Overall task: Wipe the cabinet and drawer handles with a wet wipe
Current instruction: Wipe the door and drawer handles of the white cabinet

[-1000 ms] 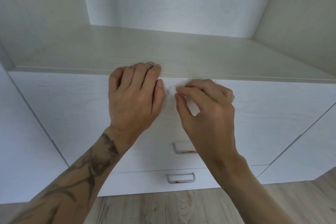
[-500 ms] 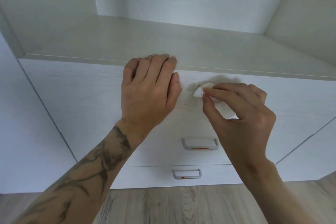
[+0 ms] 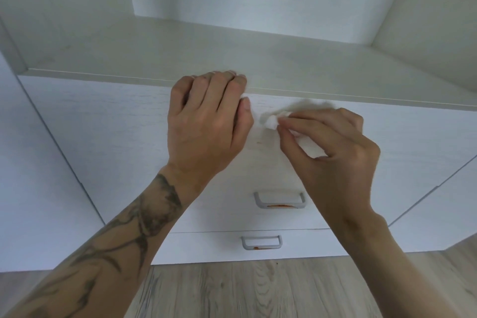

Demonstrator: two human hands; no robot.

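At top edge of drawer [image 3: 103,142], left hand [image 3: 206,126], beside right hand [image 3: 335,152] with wipe [image 3: 271,122]

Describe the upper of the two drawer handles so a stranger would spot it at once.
Start at the white cabinet above the wooden floor. Two grey handles sit one above the other on its drawer fronts. The upper handle lies beside the right forearm, looks wider than the lower handle, and shows a longer orange streak.
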